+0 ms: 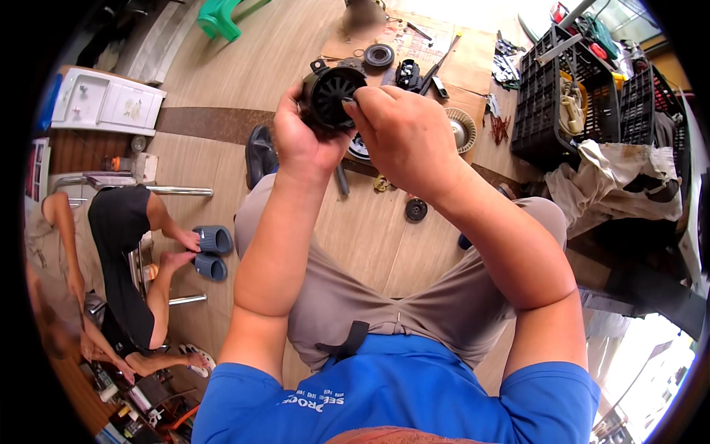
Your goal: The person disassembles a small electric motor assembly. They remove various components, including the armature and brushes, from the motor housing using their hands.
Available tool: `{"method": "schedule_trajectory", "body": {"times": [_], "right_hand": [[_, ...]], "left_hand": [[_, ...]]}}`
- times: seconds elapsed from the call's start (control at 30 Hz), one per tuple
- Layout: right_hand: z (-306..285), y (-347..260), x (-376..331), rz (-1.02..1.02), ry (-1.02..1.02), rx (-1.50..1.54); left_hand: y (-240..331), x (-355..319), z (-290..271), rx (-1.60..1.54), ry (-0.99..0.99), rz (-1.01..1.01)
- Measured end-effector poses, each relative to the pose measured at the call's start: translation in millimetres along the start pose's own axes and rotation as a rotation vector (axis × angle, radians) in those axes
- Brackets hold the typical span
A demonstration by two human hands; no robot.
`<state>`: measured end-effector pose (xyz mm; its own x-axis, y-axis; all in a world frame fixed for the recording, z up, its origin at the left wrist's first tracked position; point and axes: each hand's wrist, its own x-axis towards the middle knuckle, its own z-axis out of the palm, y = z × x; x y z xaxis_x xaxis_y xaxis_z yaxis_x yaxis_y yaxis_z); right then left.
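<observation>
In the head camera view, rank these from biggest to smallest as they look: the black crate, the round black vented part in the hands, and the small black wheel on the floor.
1. black crate
2. round black vented part, though it is held nearer the camera, so its true size is unsure
3. small black wheel

Two hands, the left hand (299, 137) and the right hand (403, 133), hold one black round motor housing (334, 95) in the upper middle of the frame. On the cardboard sheet (466, 66) above it I count one black ring (379, 55) and one beige fan guard (462, 129). There are two black crates (543, 103) at the upper right, one green plastic stool (222, 18) at the upper left, and two grey slippers (211, 251) at the left
</observation>
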<state>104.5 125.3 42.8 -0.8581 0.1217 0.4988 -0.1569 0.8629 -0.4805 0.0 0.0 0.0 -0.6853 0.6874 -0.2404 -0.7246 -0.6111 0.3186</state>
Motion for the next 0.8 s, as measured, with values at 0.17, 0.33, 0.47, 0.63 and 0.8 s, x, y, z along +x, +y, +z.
{"method": "schedule_trajectory", "body": {"times": [0.17,0.33,0.47,0.63,0.8], "right_hand": [[-1,5,6,0.012,0.051,0.021],[-2,6,6,0.012,0.058,0.009],[0,10,2,0.001,0.099,0.022],[-3,13,2,-0.021,0.155,0.036],[-6,6,4,0.022,0.156,0.139]], "left_hand": [[-2,-1,23,0.193,0.219,0.088],[0,2,16,0.235,0.151,0.121],[-4,-1,19,0.317,0.103,0.178],[-15,0,23,0.301,0.152,0.201],[0,6,21,0.247,0.010,0.220]]}}
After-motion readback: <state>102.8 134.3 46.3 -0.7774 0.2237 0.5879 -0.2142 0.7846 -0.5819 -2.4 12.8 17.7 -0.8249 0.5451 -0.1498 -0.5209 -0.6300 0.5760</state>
